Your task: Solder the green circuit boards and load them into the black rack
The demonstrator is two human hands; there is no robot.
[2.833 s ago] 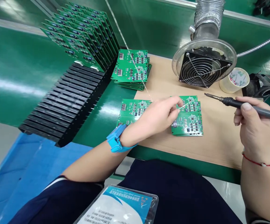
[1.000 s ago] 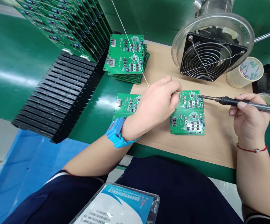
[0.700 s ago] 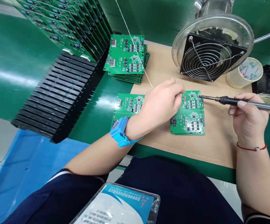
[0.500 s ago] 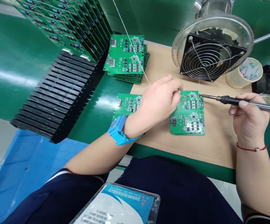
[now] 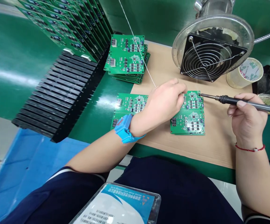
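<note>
In my right hand (image 5: 249,119) is a soldering iron (image 5: 233,100), gripped like a pen, its tip at the upper right corner of a green circuit board (image 5: 187,119). My left hand (image 5: 165,101) is closed in a pinch above that board's upper left part, which it covers. A thin, pale solder wire (image 5: 138,48) comes down from above into this hand; the end beyond the fingertips is hard to make out. Partly under my left wrist lies another circuit board (image 5: 125,104) with a small digit display.
Behind stands a stack of circuit boards (image 5: 128,59). A black slotted rack (image 5: 55,93) holds upright boards at left. The fan hood (image 5: 205,62) hangs at the back right, beside a tape roll (image 5: 244,73). Brown cardboard (image 5: 214,149) covers part of the green bench.
My left hand has shifted a little to the right, and the wire has moved with it. The iron's tip stays at the same board corner.
</note>
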